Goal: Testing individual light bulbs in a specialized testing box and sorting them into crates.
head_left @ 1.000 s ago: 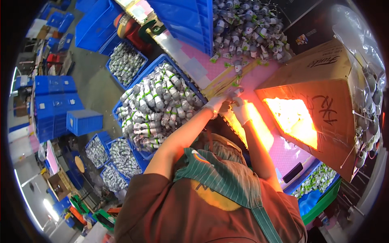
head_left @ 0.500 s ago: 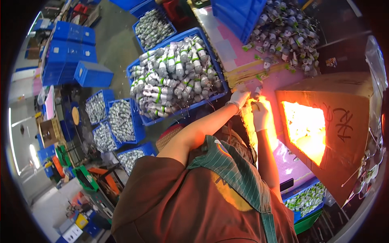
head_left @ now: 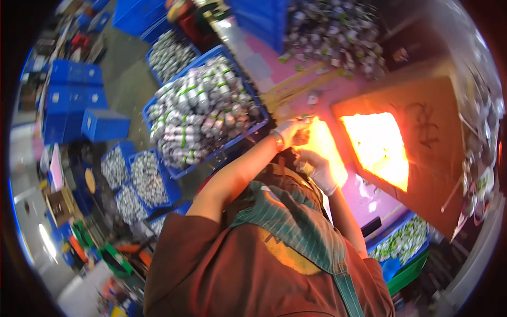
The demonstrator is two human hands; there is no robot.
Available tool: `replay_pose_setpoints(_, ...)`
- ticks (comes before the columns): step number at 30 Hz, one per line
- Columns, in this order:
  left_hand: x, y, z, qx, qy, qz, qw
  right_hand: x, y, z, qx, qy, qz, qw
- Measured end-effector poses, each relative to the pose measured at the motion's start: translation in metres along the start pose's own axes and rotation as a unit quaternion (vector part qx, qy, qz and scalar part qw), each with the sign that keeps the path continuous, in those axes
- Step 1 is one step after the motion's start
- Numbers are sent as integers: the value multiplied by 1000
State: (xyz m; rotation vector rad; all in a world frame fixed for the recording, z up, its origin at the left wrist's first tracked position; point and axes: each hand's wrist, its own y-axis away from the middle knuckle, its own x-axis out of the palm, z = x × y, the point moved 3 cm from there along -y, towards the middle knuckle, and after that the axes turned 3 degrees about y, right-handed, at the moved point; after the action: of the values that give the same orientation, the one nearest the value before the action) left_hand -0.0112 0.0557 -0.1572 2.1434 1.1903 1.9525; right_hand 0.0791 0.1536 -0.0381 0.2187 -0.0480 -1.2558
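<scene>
workshop floor (head_left: 124, 87) seen from above, crowded with blue plastic crates (head_left: 71, 98); a pink desk (head_left: 364, 198) occupies the right half of the view. on the desk stands a large cardboard box (head_left: 428, 158) whose open side glows overexposed orange-yellow. beside the desk's left edge sits a blue crate of white bundles with green bands (head_left: 203, 113), heaped above its rim; smaller crates of like bundles (head_left: 140, 179) lie lower left, and a loose heap of small white and green items (head_left: 332, 31) lies at the top of the desk. thin wooden sticks (head_left: 296, 87) lie on the desk between the heap and the hands. a further blue tray of green and white items (head_left: 404, 243) rests at lower right. the person wears a rust-coloured shirt and a green striped apron (head_left: 288, 227). left hand (head_left: 290, 132), in a white glove, is raised over the desk just beside the glowing patch, its fingers curled together around a small item (head_left: 302, 136) that is too washed out to identify. right hand (head_left: 317, 166), also gloved, is just below the left, near it; whether its fingers are apart or clamped on anything cannot be told from this view.
</scene>
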Motion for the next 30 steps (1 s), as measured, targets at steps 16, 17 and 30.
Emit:
replay_pose_setpoints(16,-6,0,-48,-58,-284,-195,937,-40,4,-63,214,-132,-230,940)
replay_pose_setpoints(17,-9,-1,-52,-34,-334,-230,913,-41,3,-66,201,-144,-233,941)
replay_pose_setpoints(30,33,43,-43,-84,-261,-87,958,-29,-24,-82,233,-178,-270,917)
